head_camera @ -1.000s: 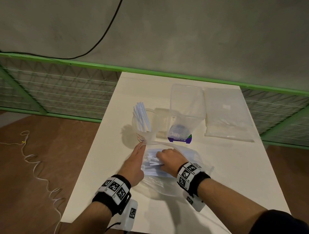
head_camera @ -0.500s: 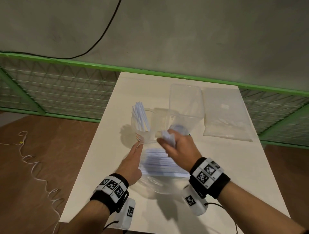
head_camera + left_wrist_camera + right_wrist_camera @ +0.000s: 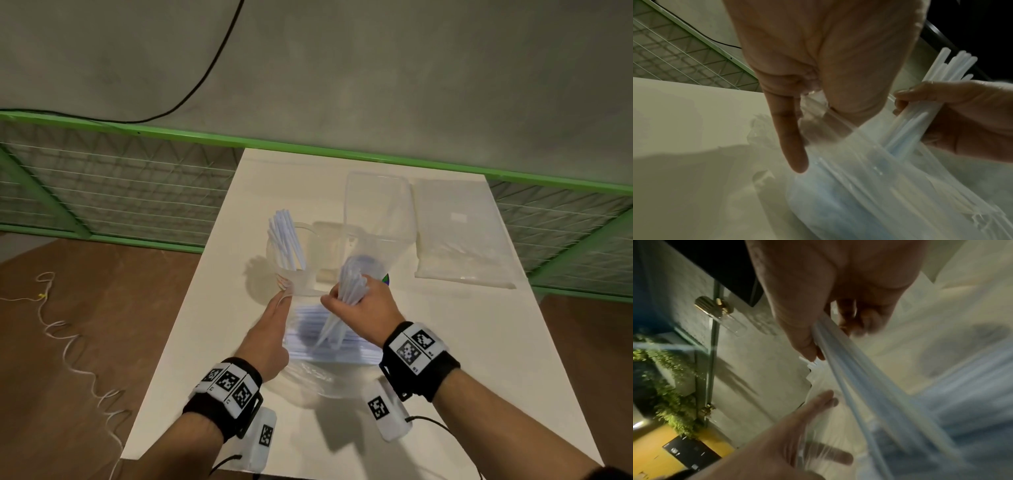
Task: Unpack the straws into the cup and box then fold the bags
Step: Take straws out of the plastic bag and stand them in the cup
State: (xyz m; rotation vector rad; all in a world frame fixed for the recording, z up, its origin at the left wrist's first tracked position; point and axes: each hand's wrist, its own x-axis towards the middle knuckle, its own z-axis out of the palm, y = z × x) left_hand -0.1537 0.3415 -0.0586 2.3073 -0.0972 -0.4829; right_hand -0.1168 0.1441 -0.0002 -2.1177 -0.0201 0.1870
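On the white table (image 3: 479, 342) lies a clear bag (image 3: 308, 371) holding a pile of white straws (image 3: 305, 329). My left hand (image 3: 286, 295) pinches the bag's mouth edge (image 3: 813, 100) and holds it up. Just above the opening, my right hand (image 3: 346, 296) grips a bundle of straws (image 3: 349, 279), whose lower ends are still inside the bag (image 3: 906, 128). Behind the hands stands a clear cup (image 3: 274, 255) with several straws (image 3: 286, 240) upright in it. A clear box (image 3: 376, 205) sits right of the cup.
A second clear bag (image 3: 459, 236) with straws lies flat at the table's far right. A purple and green label (image 3: 387, 279) peeks out behind my right hand. A green-framed wire fence (image 3: 137, 192) runs behind the table. A white cord (image 3: 68, 342) trails on the brown floor, left.
My right hand was inside the bag on the straws a second ago; it has come up out of the mouth with a bundle. The left hand has kept its hold on the bag.
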